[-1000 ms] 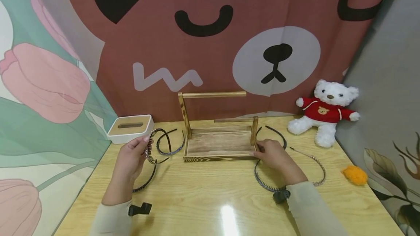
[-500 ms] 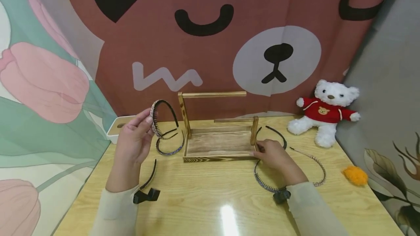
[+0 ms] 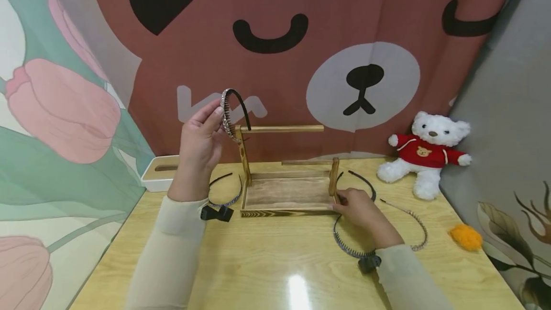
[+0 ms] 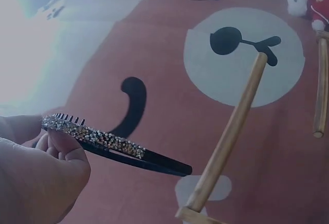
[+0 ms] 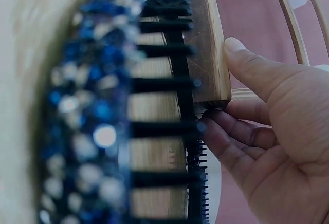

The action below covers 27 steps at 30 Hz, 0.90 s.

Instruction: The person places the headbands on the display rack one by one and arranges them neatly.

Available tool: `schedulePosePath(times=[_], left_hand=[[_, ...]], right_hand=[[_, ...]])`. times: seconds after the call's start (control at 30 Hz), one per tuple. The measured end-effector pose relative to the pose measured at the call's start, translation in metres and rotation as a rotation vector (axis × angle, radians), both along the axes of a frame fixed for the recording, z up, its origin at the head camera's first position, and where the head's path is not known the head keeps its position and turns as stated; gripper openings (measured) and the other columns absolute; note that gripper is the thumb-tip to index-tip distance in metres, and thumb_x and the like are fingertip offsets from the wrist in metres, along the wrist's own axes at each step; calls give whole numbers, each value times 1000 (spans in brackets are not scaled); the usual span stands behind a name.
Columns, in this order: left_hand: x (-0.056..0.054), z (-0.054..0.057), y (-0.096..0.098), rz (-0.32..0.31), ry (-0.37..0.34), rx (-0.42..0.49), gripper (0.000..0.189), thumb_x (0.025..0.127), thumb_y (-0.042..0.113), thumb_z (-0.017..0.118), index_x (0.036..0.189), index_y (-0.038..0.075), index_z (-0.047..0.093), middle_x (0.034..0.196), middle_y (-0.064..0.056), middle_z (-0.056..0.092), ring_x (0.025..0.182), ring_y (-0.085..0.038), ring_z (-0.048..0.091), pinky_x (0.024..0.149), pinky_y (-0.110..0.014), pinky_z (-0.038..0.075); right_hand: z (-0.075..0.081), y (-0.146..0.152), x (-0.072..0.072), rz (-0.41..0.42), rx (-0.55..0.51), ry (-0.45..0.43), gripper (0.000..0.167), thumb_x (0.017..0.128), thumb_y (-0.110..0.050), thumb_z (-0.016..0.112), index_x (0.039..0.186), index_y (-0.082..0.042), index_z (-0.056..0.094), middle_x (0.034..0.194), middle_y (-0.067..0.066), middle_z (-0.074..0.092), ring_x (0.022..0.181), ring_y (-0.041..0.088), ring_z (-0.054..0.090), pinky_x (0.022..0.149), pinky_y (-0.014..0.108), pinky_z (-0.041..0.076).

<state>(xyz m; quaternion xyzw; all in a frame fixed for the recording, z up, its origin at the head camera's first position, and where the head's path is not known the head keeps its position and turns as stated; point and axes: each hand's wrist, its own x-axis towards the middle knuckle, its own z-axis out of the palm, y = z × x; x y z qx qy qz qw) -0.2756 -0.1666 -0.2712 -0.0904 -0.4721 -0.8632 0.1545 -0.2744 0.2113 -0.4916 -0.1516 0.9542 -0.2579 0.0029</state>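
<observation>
My left hand [image 3: 200, 140] pinches a toothed headband [image 3: 225, 109] covered in silvery and gold stones. It is raised at the left end of the upper bar [image 3: 284, 128] of a wooden stand [image 3: 275, 213]. In the left wrist view the headband's black end [image 4: 169, 163] points toward that bar. My right hand [image 3: 359, 209] grips the stand's right front corner, thumb on top and fingers underneath. A blue-stoned headband [image 3: 344, 248] lies beneath my right wrist and looms large in the right wrist view. Another headband [image 3: 225, 203] lies left of the stand.
A light-stoned headband [image 3: 417, 219] and a dark one [image 3: 366, 179] lie right of the stand. A tissue box [image 3: 157, 185] stands at the back left. A white teddy bear [image 3: 424, 152] sits at the back right, an orange fuzzy object [image 3: 466, 237] in front of it.
My left hand has lifted the silvery headband up and to the right, from low beside the tissue box to the upper bar's left end. My right hand has stayed on the stand's corner.
</observation>
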Motion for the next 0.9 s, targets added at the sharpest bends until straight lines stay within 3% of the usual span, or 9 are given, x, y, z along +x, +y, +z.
schedulePosePath(times=[0.3,0.5,0.57,0.73,0.9], left_hand=[[-18,-7,10,9,5,58,21,105,-3,68,106,10,83,109,-4,76,96,-13,68,83,-21,59],[-30,-16,16,20,5,2,21,105,-5,66,108,9,81,112,-4,75,104,-13,69,94,-23,59],[-34,-23,18,24,-24,-44,19,106,-3,66,114,7,80,113,-2,73,105,-12,68,94,-21,58],[-42,-47,25,85,-115,-187,25,107,3,69,131,-3,73,104,4,71,94,-7,63,79,-15,54],[-48,-71,34,148,-166,-267,31,106,6,72,134,-5,73,103,3,74,93,-6,64,79,-15,56]], right_hand=[[1,-3,0,-17,15,-10,43,103,-34,79,136,-7,76,103,9,75,98,24,69,87,50,60],[5,-4,0,-14,16,-16,43,103,-34,79,136,-6,76,99,7,72,92,21,66,82,47,58],[5,-3,0,-15,18,-21,45,103,-34,79,138,-6,75,99,7,72,91,21,66,81,46,57],[2,-2,-1,-23,25,-19,46,103,-35,79,138,-6,75,104,10,75,97,24,69,85,50,59],[-2,0,-1,-35,26,-26,48,102,-36,79,139,-5,75,108,12,78,98,24,69,86,49,59]])
